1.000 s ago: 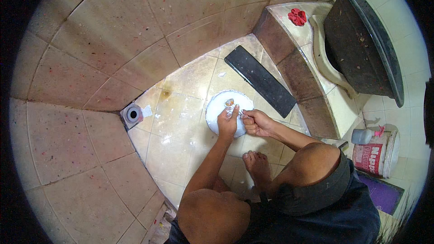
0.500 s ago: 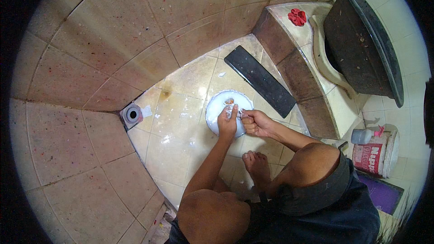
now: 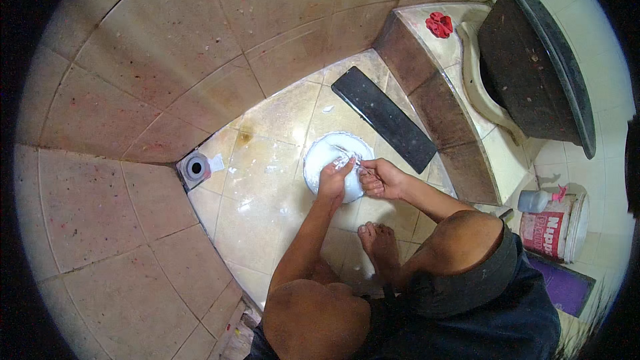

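Head view: both hands meet over a round white tub (image 3: 319,153), a small, glossy, whitish piece (image 3: 344,157) between them.
From where I stand, the orange-amber patch that showed above the left thumb half a second ago is out of sight, and the glossy piece now slants across the tub instead; the flat, black, rectangular board (image 3: 383,120) lies just where it did. Pale tiled floor (image 3: 263,177) opens leftward to the round grey drain (image 3: 195,168), while the board and the brown-sided tiled ledge (image 3: 443,107) bound the right. The left hand (image 3: 335,183) has its thumb and fingers closed on the piece; the right hand (image 3: 385,179), fingers curled, pinches its right end, above the tub's right half.
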`<move>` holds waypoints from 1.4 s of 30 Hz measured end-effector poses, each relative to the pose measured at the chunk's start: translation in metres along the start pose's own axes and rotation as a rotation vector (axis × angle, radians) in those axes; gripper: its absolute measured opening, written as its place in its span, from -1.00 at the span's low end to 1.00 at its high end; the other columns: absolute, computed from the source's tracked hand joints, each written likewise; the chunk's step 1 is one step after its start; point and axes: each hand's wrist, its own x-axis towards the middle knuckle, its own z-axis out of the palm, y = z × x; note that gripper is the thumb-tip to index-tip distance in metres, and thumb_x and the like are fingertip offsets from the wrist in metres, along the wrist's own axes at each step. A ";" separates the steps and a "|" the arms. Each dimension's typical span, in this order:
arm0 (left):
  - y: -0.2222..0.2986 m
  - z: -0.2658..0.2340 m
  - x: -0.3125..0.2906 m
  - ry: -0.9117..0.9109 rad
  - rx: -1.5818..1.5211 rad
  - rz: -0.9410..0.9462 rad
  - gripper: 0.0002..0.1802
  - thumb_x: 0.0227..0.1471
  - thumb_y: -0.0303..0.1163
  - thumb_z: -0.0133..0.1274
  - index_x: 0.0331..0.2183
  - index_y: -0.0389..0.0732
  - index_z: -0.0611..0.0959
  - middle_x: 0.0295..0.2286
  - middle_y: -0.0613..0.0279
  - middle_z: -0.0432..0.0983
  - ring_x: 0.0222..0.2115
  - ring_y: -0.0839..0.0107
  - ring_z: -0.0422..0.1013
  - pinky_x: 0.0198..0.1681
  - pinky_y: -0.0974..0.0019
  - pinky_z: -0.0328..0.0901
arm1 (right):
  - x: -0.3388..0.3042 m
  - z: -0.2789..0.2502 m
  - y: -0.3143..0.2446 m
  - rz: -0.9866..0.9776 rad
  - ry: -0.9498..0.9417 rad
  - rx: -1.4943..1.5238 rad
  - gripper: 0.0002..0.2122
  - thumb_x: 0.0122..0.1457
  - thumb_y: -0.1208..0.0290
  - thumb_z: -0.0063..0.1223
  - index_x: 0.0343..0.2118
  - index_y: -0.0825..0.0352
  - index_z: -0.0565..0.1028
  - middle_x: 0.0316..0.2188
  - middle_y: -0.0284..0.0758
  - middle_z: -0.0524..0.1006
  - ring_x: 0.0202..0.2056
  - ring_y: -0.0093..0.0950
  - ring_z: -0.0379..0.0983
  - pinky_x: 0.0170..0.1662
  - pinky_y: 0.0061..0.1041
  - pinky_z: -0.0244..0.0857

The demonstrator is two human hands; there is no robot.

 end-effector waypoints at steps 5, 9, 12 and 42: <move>0.002 0.008 -0.005 0.244 0.037 -0.093 -0.59 -0.17 -0.44 0.16 -0.25 -0.44 0.44 -0.34 0.14 0.44 -0.36 0.36 0.36 -0.27 0.34 0.25 | 0.005 0.008 0.013 -0.191 0.313 -0.493 -0.61 0.23 0.11 -0.46 -0.66 0.24 0.19 -0.82 -0.52 0.08 -0.85 -0.70 -0.13 -0.84 -0.67 -0.27; 0.001 0.007 -0.007 0.421 0.125 -0.129 -0.61 -0.21 -0.51 0.10 -0.25 -0.46 0.45 -0.34 0.10 0.43 -0.38 0.31 0.37 -0.30 0.26 0.26 | 0.010 0.017 0.020 -0.268 0.442 -0.803 -0.58 0.23 0.13 -0.43 -0.67 0.30 0.24 -0.85 -0.44 0.15 -0.88 -0.64 -0.07 -0.85 -0.60 -0.23; 0.000 0.007 -0.006 0.408 0.007 -0.157 -0.60 -0.18 -0.52 0.04 -0.21 -0.47 0.43 -0.32 0.07 0.43 -0.36 0.24 0.39 -0.31 0.24 0.29 | 0.011 0.016 0.021 -0.268 0.407 -0.732 -0.60 0.24 0.18 -0.40 -0.66 0.32 0.25 -0.85 -0.44 0.15 -0.88 -0.64 -0.07 -0.84 -0.60 -0.23; 0.026 -0.003 0.001 0.408 0.447 0.375 -0.75 -0.07 -0.40 0.08 -0.33 -0.37 0.54 -0.41 0.17 0.50 -0.40 0.47 0.36 -0.28 0.43 0.25 | -0.029 0.011 0.010 -0.287 0.267 -0.847 -0.64 0.21 0.20 -0.35 -0.66 0.27 0.25 -0.89 -0.46 0.15 -0.87 -0.62 -0.01 -0.79 -0.55 -0.13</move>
